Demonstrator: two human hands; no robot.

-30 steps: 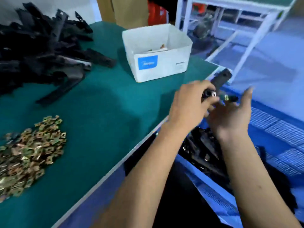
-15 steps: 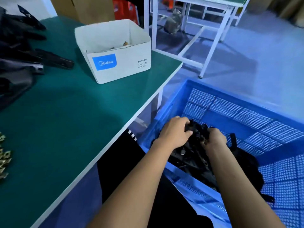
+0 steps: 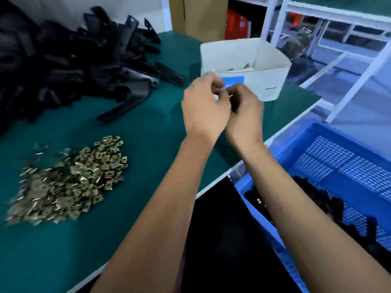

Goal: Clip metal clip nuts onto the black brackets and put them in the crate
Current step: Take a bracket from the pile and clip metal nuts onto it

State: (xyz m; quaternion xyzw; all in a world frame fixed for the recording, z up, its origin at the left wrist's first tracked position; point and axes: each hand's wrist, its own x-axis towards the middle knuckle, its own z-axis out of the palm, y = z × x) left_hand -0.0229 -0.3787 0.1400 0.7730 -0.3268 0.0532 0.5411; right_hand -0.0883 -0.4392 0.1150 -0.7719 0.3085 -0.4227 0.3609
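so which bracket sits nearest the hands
The curved bracket at the pile's front right edge, its long arm reaching down onto bare green table. The other brackets lie farther back and left.

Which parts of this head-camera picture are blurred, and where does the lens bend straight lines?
Head view: motion blur smears both hands, the left hand and the right hand, the clip pile and the bracket heap; the wide lens bows the table edge and tilts the white frame; the light is cool and bluish.
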